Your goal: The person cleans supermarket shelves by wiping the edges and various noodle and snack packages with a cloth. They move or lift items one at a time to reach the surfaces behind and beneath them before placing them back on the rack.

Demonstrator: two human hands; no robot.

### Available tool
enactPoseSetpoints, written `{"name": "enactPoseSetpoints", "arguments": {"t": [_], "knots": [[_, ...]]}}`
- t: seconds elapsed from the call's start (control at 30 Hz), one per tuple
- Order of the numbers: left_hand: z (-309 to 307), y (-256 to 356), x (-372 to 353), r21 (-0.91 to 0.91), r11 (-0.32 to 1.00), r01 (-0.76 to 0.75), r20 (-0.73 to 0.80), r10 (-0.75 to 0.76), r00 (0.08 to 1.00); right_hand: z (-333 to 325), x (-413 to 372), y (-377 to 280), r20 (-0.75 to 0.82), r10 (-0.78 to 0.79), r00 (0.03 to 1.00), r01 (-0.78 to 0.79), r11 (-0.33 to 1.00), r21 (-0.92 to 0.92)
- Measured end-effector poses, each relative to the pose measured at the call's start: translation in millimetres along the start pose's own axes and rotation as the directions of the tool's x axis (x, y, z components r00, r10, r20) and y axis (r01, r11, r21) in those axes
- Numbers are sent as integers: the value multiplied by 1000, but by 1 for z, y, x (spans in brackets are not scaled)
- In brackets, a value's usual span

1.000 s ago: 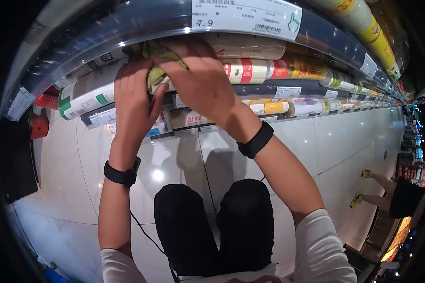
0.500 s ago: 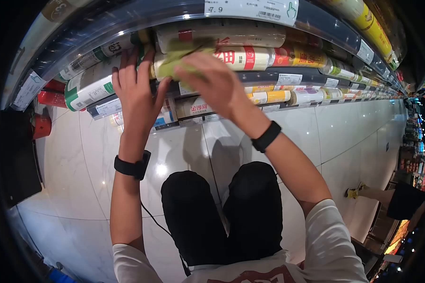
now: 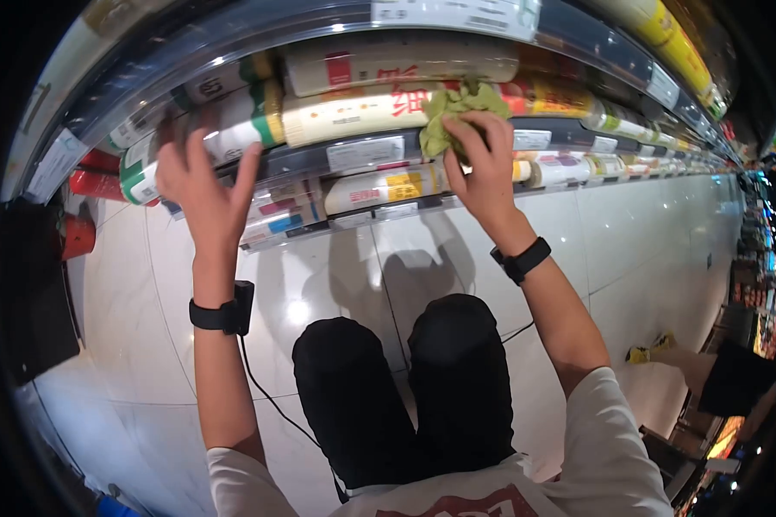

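A crumpled yellow-green cloth is in my right hand, fingers closed on it. It overlaps the cream noodle pack with red print and the shelf edge below. My left hand is slightly blurred, fingers spread with nothing held. Its fingertips are at the white and green pack at the left end of the same shelf. Another cream pack lies behind, under the upper shelf edge.
Price tags line the shelf edges. A lower shelf holds more packs close to the tiled floor. Red containers stand at the left. Another person's leg shows at the right.
My right hand has moved right along the shelf with the cloth, uncovering the cream pack. The left hand has shifted left and down, with its fingers further apart.
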State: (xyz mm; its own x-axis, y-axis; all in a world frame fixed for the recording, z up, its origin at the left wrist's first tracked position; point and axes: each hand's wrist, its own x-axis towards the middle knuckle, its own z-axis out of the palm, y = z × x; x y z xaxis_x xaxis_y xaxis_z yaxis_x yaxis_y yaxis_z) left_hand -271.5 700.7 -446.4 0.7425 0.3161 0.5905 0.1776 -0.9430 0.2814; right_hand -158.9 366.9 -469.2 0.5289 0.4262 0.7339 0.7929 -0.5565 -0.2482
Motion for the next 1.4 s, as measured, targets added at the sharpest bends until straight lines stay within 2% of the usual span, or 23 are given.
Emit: {"name": "enactPoseSetpoints", "arguments": {"t": [0.07, 0.2, 0.27, 0.33, 0.4, 0.47, 0.5, 0.57, 0.6, 0.7, 0.8, 0.83, 0.93, 0.97, 1.0, 1.03, 1.07, 1.1, 1.2, 1.23, 1.3, 1.33, 1.4], "knots": [[5, -30, -7, -17, 1000, 22, -271, -25, 962, 21, 5, -17, 33, -106, 994, 103, 992, 69], [-14, -40, -15, 173, 982, 74, -184, -42, 982, 67, 33, -57, 22, -148, 989, 137, 954, 265], [-14, -48, -17, -116, 973, 201, -212, -222, 952, 70, 59, -82, 121, -243, 962, 189, 920, 342], [-17, -54, -20, -199, 954, 222, -185, -259, 948, 90, 71, -94, 83, -190, 978, 140, 902, 409], [-19, -64, -19, -268, 932, 246, -172, -297, 939, 98, 97, -112, -61, -327, 943, 323, 860, 395], [-17, -70, -21, -428, 856, 291, -134, -378, 916, 107, 134, -147, -102, -346, 933, 352, 815, 460], [-17, -68, -20, -587, 739, 330, -78, -457, 886, 113, 147, -166, -106, -350, 931, 358, 809, 467], [-11, -72, -27, -682, 681, 266, -122, -465, 877, 129, 164, -203, 284, -365, 887, 182, 840, 511], [-9, -74, -31, -769, 610, 190, -155, -467, 871, 146, 165, -215, 277, -380, 883, 192, 829, 525], [-3, -84, -40, -794, 553, 251, -58, -481, 875, 178, 164, -232, 481, -380, 790, 75, 839, 539], [-12, -81, -40, -792, 538, 290, -20, -498, 867, 152, 161, -212, 471, -442, 763, 188, 849, 493], [-15, -79, -39, -796, 521, 308, 6, -502, 865, 163, 147, -193, 296, -470, 831, 268, 807, 527], [-15, -80, -39, -820, 486, 302, 17, -507, 862, 120, 135, -149, 237, -430, 871, 302, 850, 432], [-15, -80, -36, -828, 480, 290, 15, -498, 867, 91, 139, -144, 503, -285, 816, 159, 947, 279], [-16, -80, -36, -820, 491, 293, 12, -497, 867, 76, 141, -141, 716, -91, 692, 42, 995, 86], [-16, -80, -39, -809, 503, 304, 13, -501, 865, 80, 132, -137, 719, -84, 690, 38, 996, 80], [-15, -80, -40, -811, 498, 306, 19, -500, 866, 89, 116, -129, 504, -208, 838, 194, 978, 80], [-16, -80, -39, -808, 501, 310, 22, -500, 866, 89, 113, -131, 255, -342, 904, 343, 938, 40], [-13, -83, -40, -811, 500, 304, 15, -502, 865, 108, 122, -151, 379, -285, 880, 219, 953, 208], [-13, -85, -40, -816, 498, 295, 6, -502, 865, 124, 123, -162, 188, -394, 899, 334, 898, 286], [-15, -88, -40, -799, 526, 292, -3, -489, 872, 155, 133, -190, -31, -481, 876, 452, 797, 400], [-15, -89, -40, -784, 547, 292, -4, -475, 880, 165, 136, -207, -32, -477, 879, 448, 800, 399], [-16, -93, -41, -817, 513, 262, -1, -455, 890, 176, 143, -227, 282, -454, 845, 342, 865, 367]]}}
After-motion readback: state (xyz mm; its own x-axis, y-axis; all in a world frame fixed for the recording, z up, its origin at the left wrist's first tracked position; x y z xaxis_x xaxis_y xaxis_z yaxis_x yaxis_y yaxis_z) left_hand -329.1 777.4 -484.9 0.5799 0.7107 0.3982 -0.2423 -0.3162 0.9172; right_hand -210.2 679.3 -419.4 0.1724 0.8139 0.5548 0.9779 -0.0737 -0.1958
